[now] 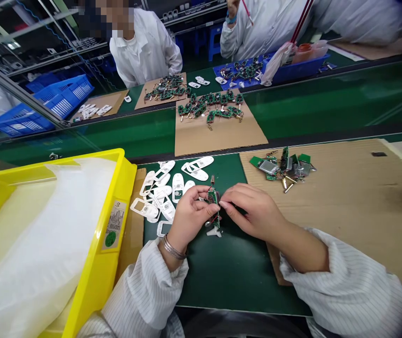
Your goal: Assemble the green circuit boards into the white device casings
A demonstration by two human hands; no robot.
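Observation:
My left hand [195,209] is closed around a green circuit board [213,196], which it holds upright above the green work surface. A small metal cylinder on red wire sticks up from the board's top, and a whitish piece shows at its lower end. At the board's right edge, the thumb and fingers of my right hand [252,209] are pinched together; whether they grip the board or some small part, I cannot make out. White plastic housings [163,204] with window cut-outs lie loosely piled just left of my left hand.
A yellow bin [121,188] with white sheeting stands at left. More circuit boards [287,166] lie on the cardboard [345,197] at right. Across the line, another cardboard sheet [218,136] bears several boards. Co-workers in white coats are beyond, near blue baskets [49,105].

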